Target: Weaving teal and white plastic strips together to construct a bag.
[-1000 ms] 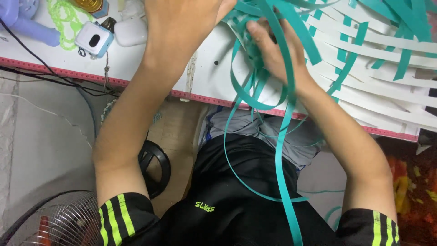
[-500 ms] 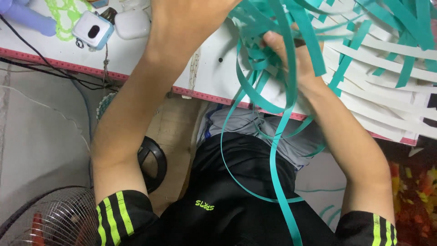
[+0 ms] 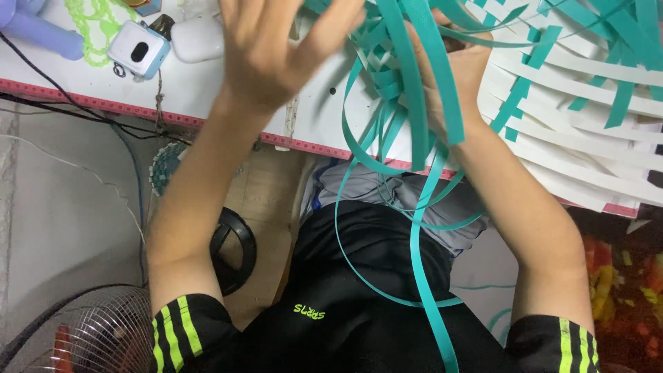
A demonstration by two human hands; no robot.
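- Left hand [image 3: 266, 52] spread, released, touching teal strips [image 3: 414, 83].
- Right hand [image 3: 452, 69] grasping the strips over the counter [image 3: 207, 90].
- White strips [image 3: 587, 131] right.

Light was bright and even over the white desk [image 3: 207, 90] across the top of the frame, with little glare. The floor in the lower left lay dimmer. The left hand [image 3: 273, 52] at upper centre was smeared by motion blur, its fingers [image 3: 331, 27] soft-edged; the forearms below were sharper.
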